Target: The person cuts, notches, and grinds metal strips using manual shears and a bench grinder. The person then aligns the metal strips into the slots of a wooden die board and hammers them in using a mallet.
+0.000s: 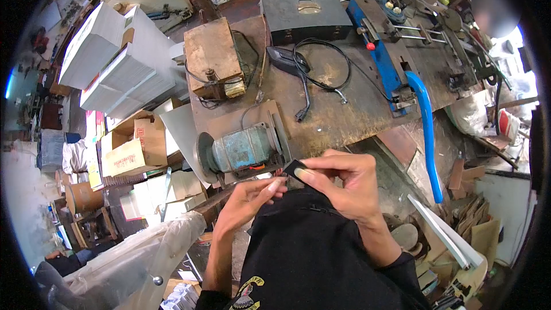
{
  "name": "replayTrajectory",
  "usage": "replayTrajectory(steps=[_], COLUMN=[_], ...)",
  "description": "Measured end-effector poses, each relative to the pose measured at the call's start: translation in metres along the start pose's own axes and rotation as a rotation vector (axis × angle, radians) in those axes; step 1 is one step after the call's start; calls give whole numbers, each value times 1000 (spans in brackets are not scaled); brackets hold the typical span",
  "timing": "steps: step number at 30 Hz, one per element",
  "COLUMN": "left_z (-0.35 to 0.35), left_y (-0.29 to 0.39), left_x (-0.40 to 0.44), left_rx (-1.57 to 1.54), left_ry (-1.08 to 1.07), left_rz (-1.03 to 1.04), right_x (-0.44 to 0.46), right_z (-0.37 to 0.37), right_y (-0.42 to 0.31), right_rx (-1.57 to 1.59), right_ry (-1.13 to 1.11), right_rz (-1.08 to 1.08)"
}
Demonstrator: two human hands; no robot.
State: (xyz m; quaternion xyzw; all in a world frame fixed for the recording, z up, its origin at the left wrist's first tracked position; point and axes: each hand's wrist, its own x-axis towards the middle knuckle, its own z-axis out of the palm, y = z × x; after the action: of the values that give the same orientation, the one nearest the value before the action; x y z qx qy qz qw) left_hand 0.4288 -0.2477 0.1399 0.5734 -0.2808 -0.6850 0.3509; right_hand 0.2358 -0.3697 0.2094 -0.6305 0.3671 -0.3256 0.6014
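In front of my chest, my right hand (pixel 347 183) pinches a small flat black rectangular piece (pixel 296 172) between thumb and fingers. Just left of it, my left hand (pixel 252 200) has its thumb and fingertips pressed together; anything between them is too small to make out. A gap of a finger's width or so separates my left fingertips from the black piece. Closest beyond both hands is a worn blue-green bench grinder (pixel 241 148) at the front edge of the wooden workbench (pixel 321 128).
A wooden box (pixel 213 57), a black case (pixel 307 14) and a coiled black cable (pixel 349 69) lie on the bench. A blue lever (pixel 427 138) juts past its right edge. Tall paper stacks (pixel 132 72) and an open carton (pixel 135 146) stand left.
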Motion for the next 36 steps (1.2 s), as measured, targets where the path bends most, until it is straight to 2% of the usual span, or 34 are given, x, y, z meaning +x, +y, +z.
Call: replayTrajectory(steps=[1,2,3,6,8,10,16,21,23,26,27,28,29,30,31,32,34,36], left_z=[12,22,28,36,42,46,57,67,68,46,36,26,15,5,-4,-11,-19,-18], left_y=[22,41,57,80,87,88,57,48,36,-8,-20,-34,-49,-62,-69,-74,-75,-70], left_x=[-7,-14,-20,-28,-23,-18,1,5,10,13,16,21,26,31,36,42,52,55], left_rx=[1,2,-131,-262,-247,-28,-85,-52,-176,-270,-197,-192,-249,-304,-398,-394,-645,-655], left_ry=[125,251,323,286,321,372,506,596,597,641,656,655,633,610,577,578,527,504], left_rz=[157,312,345,426,442,443,420,338,415,392,249,244,90,-63,-119,-125,-147,-104], right_x=[-1,-1,-1,2,6,11,19,23,24,28,29,30,30,30,30,30,29,27], right_z=[-6,-9,-12,-16,-18,-24,-23,-20,-20,-24,-24,-24,-25,-25,-25,-23,-21,-18], right_y=[-5,-8,-11,-11,-8,-2,14,44,49,57,67,77,85,94,103,113,133,146], right_rx=[140,138,140,148,154,9,-60,-58,-41,67,-24,-113,-106,-307,-508,-503,-572,-597], right_ry=[-62,-71,-101,-152,-173,-252,-293,-273,-279,-224,-189,-153,-149,-109,-69,-67,-61,-50], right_rz=[42,44,54,76,93,42,186,156,174,280,170,64,68,-112,-290,-284,-408,-436])
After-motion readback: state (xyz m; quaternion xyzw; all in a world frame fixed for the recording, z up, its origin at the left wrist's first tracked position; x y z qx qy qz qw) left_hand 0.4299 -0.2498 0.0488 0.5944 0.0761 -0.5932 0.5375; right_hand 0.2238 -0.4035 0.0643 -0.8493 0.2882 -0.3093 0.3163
